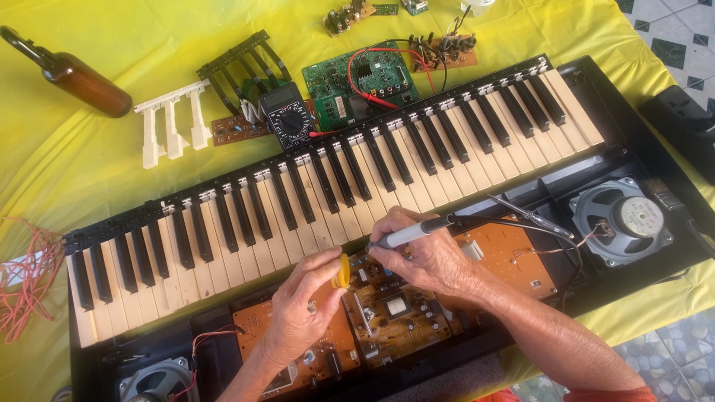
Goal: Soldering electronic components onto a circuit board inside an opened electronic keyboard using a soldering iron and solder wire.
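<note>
An opened electronic keyboard [328,186] lies across a yellow cloth, its brown circuit boards [387,313] bared below the keys. My right hand [424,257] grips a grey soldering iron [410,233], its tip down on the board near the middle. My left hand [305,305] pinches a small yellow object [342,271] right beside that tip. A black cord [521,227] runs from the iron toward the right.
A round speaker [622,219] sits at the keyboard's right end, another [156,380] at the lower left. Behind the keys lie a black multimeter [288,115], a green board [357,82], loose white keys [173,126] and black keys [242,67], a brown bottle [74,74]. Red wire [26,283] is tangled at left.
</note>
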